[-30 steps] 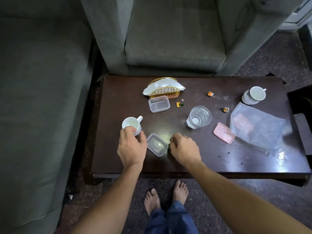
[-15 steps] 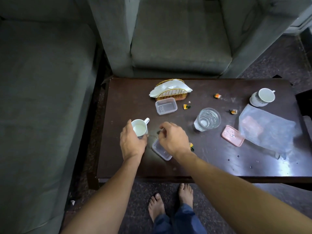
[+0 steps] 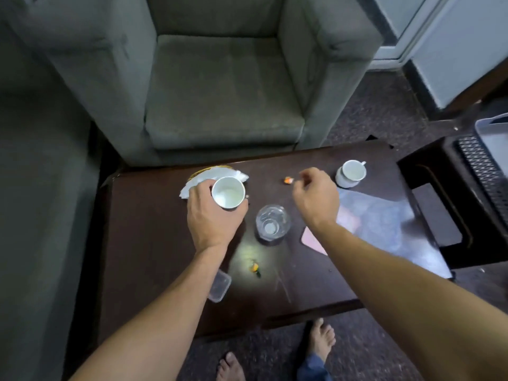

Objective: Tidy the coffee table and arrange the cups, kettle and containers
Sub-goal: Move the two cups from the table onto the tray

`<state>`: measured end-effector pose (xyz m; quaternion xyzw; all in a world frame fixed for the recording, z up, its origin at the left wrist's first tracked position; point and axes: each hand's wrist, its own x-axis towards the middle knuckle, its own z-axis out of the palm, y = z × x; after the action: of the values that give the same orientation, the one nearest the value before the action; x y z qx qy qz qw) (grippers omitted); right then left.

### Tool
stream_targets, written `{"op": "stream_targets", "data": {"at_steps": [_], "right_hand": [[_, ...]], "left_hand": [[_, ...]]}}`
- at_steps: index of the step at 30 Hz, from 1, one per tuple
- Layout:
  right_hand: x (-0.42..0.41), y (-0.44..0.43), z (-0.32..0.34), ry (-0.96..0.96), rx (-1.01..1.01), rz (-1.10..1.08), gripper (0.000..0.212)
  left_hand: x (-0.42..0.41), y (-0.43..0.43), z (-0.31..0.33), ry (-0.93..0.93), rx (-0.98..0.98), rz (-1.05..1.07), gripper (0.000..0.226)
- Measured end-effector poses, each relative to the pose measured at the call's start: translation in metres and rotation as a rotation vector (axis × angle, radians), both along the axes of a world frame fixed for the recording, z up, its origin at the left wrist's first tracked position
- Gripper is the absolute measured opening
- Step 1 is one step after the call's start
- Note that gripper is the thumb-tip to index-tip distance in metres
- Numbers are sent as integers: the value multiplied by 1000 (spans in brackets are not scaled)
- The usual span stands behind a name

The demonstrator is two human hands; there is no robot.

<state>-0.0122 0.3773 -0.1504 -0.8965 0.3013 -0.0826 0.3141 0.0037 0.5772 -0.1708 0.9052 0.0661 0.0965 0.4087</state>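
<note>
Since a second ago the left grip has lifted the white ceramic cup off the dark wooden desk and carried it to the far side, over the white napkins in their wicker holder. It grasps the cup's wall, mouth up. The right grip has left the clear plastic box and reached forward. Its fingers are curled, thumb and forefinger close together just beside a small orange sweet wrapper; I cannot tell whether they pinch anything. The second white cup stands right of and just beyond the right grip, well apart from the left, so the right is nearer to it.
</note>
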Motion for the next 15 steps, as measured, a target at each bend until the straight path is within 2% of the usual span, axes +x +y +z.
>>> {"op": "stream_targets", "data": {"at_steps": [3, 7, 11, 15], "right_hand": [[3, -66, -2, 117, -18, -100, 30], [6, -133, -10, 283, -45, -98, 34], [17, -173, -19, 438, -118, 90, 58], [29, -193, -30, 533, -191, 232, 69]], "left_hand": [[8, -59, 9, -15, -13, -90, 67], [11, -127, 12, -1, 1, -182, 64], [20, -175, 6, 71, 46, -200, 67], [27, -199, -6, 128, 63, -178, 70]]}}
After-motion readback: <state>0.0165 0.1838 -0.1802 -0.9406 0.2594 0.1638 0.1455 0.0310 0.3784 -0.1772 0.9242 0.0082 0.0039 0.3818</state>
